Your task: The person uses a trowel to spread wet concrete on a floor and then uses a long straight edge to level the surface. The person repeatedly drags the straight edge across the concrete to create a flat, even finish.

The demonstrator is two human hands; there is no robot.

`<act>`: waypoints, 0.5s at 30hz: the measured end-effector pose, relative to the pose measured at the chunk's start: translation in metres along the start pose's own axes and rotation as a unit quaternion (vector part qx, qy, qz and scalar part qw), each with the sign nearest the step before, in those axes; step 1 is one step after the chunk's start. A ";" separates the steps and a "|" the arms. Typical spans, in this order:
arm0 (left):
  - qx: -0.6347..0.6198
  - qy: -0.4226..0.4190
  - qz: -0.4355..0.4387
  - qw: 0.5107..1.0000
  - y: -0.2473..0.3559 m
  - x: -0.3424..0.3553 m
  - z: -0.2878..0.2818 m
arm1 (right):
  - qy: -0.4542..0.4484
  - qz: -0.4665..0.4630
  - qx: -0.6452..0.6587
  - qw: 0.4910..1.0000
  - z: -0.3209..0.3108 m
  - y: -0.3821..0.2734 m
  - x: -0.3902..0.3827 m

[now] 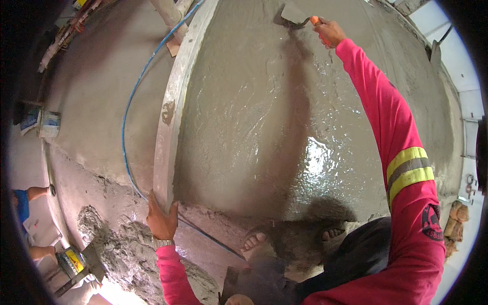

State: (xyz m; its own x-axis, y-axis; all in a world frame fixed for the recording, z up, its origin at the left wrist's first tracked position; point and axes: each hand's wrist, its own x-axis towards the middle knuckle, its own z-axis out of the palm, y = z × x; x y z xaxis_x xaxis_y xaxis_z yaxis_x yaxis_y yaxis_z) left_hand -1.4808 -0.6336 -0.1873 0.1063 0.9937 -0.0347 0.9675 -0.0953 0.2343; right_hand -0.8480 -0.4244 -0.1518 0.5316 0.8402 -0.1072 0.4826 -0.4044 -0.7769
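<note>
My right hand [331, 33] is stretched far out at the top, wrapped round the orange handle of a trowel [294, 14]. The trowel's blade rests on or just above the wet grey cement [239, 122], which is smooth and shiny with water. At the lower left, my left hand [162, 219] grips the near end of a long, straight board [165, 140] with its fingers and thumb on either side. The board runs away from me along the left edge of the wet area, smeared with cement.
A blue hose [123, 122] curves left of the board. A heap of rough mortar [134, 249] lies near my left forearm. At the far left are a bucket [50, 125] and another person's arm [37, 193]. My bare feet [254, 241] stand at the cement's near edge.
</note>
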 end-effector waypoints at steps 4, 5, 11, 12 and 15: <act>-0.011 -0.024 -0.023 0.999 0.002 -0.001 0.002 | -0.028 0.034 -0.001 0.999 0.005 0.008 0.018; -0.011 -0.024 -0.020 0.999 0.002 -0.001 0.001 | -0.030 0.037 -0.006 0.999 0.010 0.007 0.021; -0.020 -0.030 -0.015 0.999 0.005 0.006 -0.001 | -0.060 -0.046 -0.094 0.993 0.028 0.019 0.050; -0.009 -0.022 -0.012 1.000 0.002 0.004 0.000 | -0.059 -0.033 -0.098 0.993 0.039 0.012 0.050; -0.015 -0.026 -0.021 0.999 0.003 0.002 0.001 | -0.058 -0.032 -0.101 0.993 0.063 -0.015 0.049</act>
State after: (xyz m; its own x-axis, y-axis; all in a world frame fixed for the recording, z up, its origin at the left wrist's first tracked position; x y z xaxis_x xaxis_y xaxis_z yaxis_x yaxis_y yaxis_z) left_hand -1.4779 -0.6323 -0.1879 0.0776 0.9925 -0.0946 0.9640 -0.0505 0.2612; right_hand -0.8737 -0.3545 -0.1845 0.4169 0.8977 -0.1424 0.6488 -0.4037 -0.6451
